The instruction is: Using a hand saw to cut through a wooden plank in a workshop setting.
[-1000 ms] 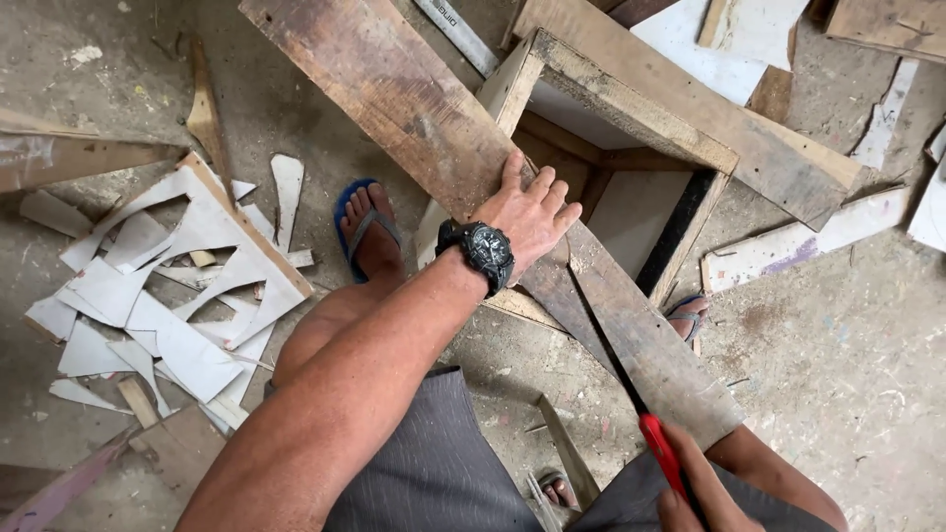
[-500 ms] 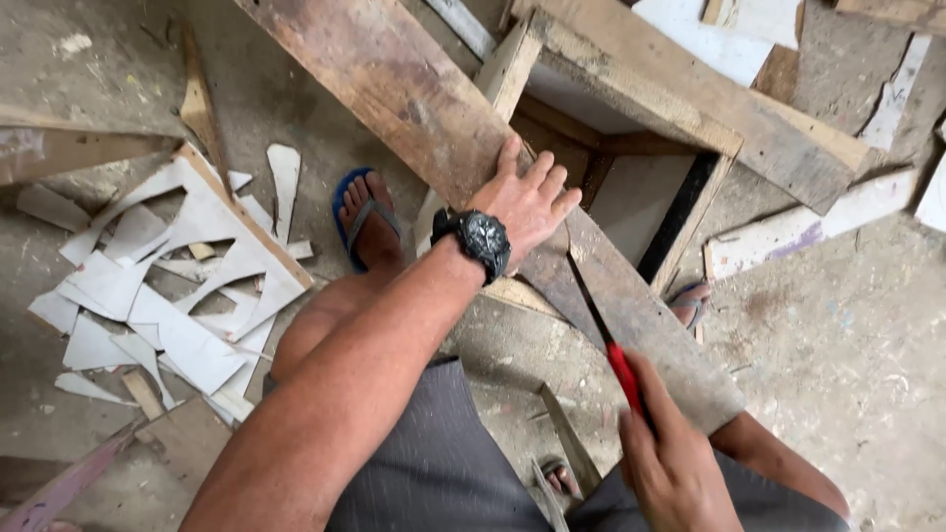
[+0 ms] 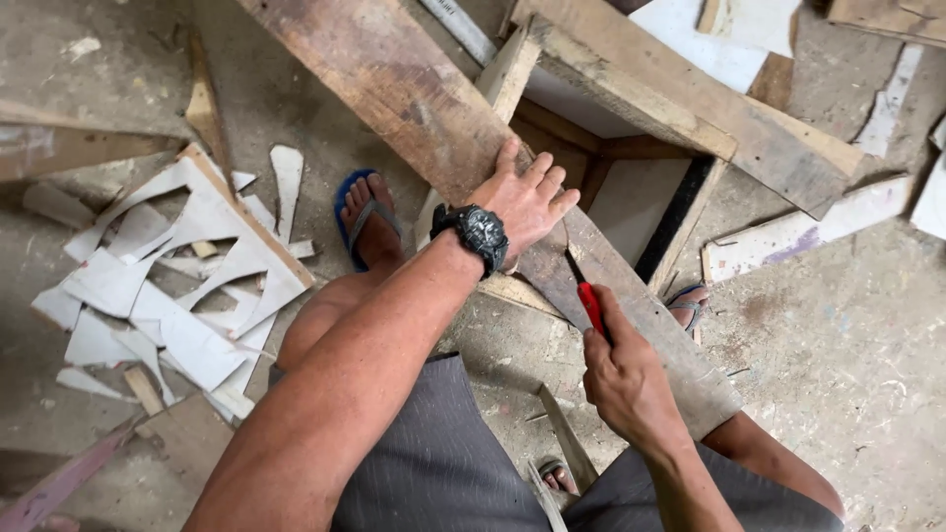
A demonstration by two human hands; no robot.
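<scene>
A: From the head camera, the ground is a rough, dusty concrete floor (image 3: pixel 838 374), littered on the left with a heap of white cut-out offcuts (image 3: pixel 168 286), and with more white strips at the far right.

B: And the work itself?

A: A long weathered plank (image 3: pixel 414 99) runs from the far left down toward the near right, lying over an open wooden frame (image 3: pixel 631 108) further back. The left hand (image 3: pixel 522 202), with a black wristwatch (image 3: pixel 480 234) on the wrist, lies flat and spread on the plank, pressing it down and gripping nothing.

B: The other hand?

A: The right hand (image 3: pixel 621 379) is clenched round a red-handled tool (image 3: pixel 591 305), likely a saw or a marker. Its tip meets the plank just near of the left hand; I cannot tell the tool's kind for sure.

B: How far along is it?

A: I'd judge it barely begun. The plank is whole across its width, with no visible kerf, though the spot under the tool is partly hidden. A foot in a blue sandal (image 3: pixel 360 222) stands to the left of the plank.
</scene>
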